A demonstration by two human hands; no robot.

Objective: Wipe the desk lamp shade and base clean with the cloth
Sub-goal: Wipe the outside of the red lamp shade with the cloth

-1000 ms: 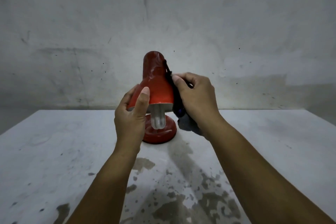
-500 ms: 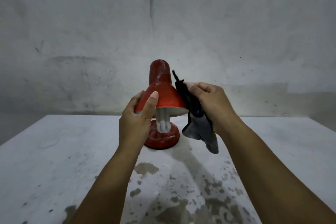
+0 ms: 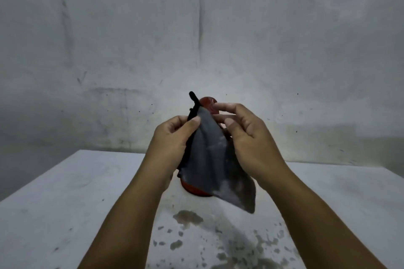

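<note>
The red desk lamp stands on the white table [image 3: 65,203], mostly hidden behind the cloth and my hands. Only the top of its shade [image 3: 208,103] and a sliver of its base [image 3: 191,190] show. A dark grey cloth [image 3: 209,164] with a black edge hangs spread in front of the lamp. My left hand [image 3: 172,146] pinches the cloth near its top between thumb and fingers. My right hand [image 3: 247,144] is at the cloth's right edge, fingers loosely extended toward it and thumb free of the fabric.
The tabletop has dark worn patches [image 3: 188,218] in front of the lamp. A stained grey wall [image 3: 196,39] rises close behind the table's far edge. The table's left edge runs diagonally at the left.
My left hand let go of the lamp shade and took the cloth's top. My right hand loosened its hold on the cloth, which now hangs spread before the lamp. The camera tilted up.
</note>
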